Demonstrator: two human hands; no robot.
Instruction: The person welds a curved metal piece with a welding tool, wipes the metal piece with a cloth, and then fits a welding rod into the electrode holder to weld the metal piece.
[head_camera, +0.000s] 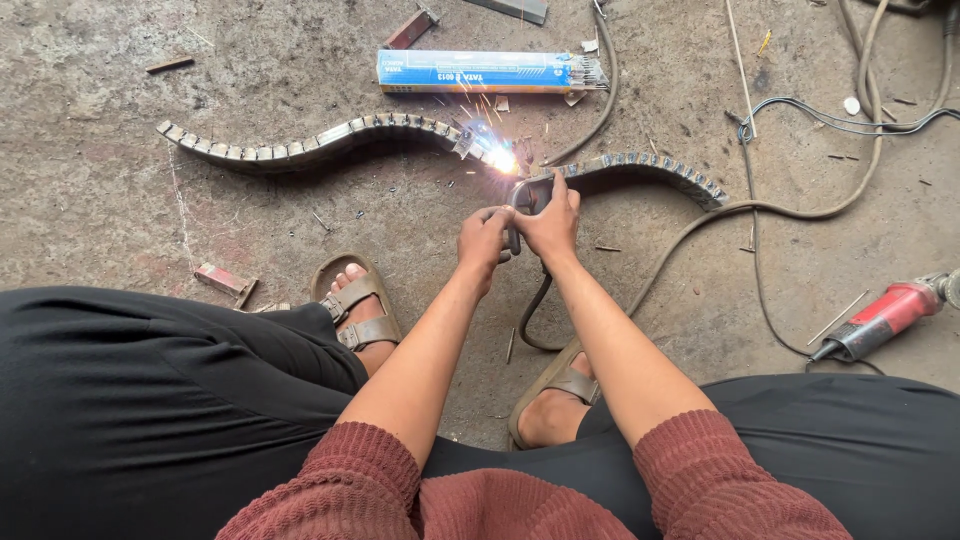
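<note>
A long wavy metal strip (300, 145) made of several small welded segments lies on the concrete floor. A bright arc with sparks (503, 158) burns on its middle. My right hand (550, 222) is shut on a dark electrode holder (532, 192) whose tip meets the strip at the arc. My left hand (484, 238) grips the same holder just beside it. A black cable (530, 315) runs back from the holder between my sandalled feet.
A blue box of welding rods (480, 72) lies beyond the strip. A red angle grinder (885, 318) rests at the right. Cables (800, 205) snake across the right floor. Small metal offcuts (225, 282) lie at the left and top.
</note>
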